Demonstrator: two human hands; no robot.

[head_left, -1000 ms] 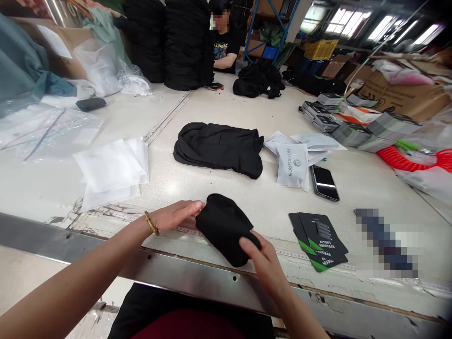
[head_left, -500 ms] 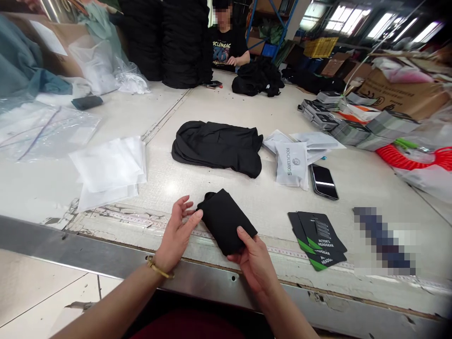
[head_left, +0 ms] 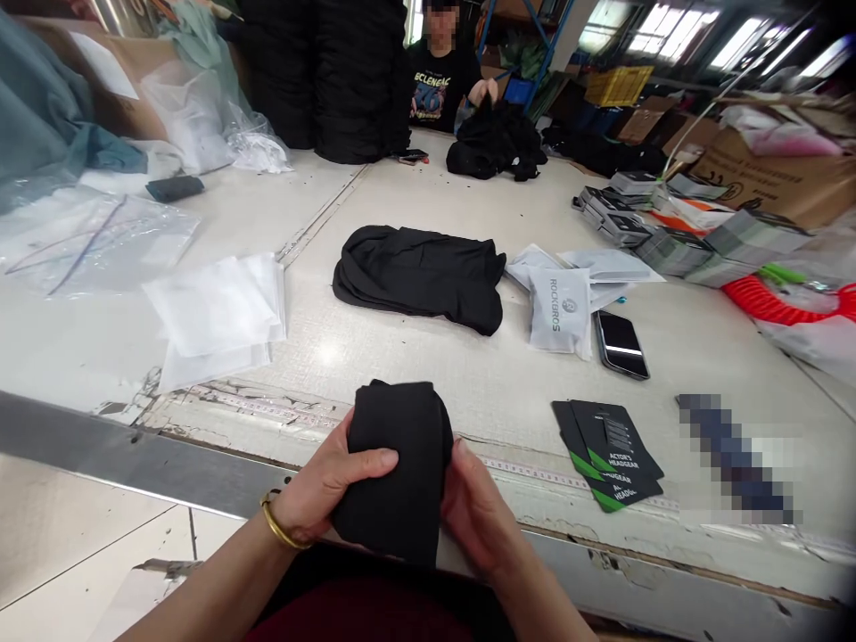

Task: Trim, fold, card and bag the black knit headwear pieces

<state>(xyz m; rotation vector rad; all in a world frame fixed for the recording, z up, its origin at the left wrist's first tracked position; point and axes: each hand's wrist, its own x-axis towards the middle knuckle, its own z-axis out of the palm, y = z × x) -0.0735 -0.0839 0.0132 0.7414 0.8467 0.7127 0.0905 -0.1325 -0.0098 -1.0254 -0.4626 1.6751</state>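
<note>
Both my hands grip a folded black fabric bundle (head_left: 398, 473), lifted at the table's front edge. My left hand (head_left: 327, 481), with a gold bangle on its wrist, presses the bundle's left side, thumb across the fabric. On the right side, my right hand (head_left: 476, 508) cups it with the fingers partly behind. A looser black garment (head_left: 418, 278) lies flat on the white table (head_left: 374, 383) beyond my hands. To the right are a grey RockBros pouch (head_left: 560, 310), a smartphone (head_left: 621, 344) and black-and-green printed cards (head_left: 607, 455).
White flat bags (head_left: 218, 316) and a clear plastic sheet (head_left: 97, 242) lie at left. A co-worker (head_left: 445, 76) stands at the far end by a black garment heap (head_left: 495, 143). Tall black stacks (head_left: 354, 80) rise beside them. Packaged goods and a red coiled hose (head_left: 769, 303) lie at right.
My hands have closed around the black bundle and lifted it off the table, turning it upright. The co-worker's hands have moved to the black heap.
</note>
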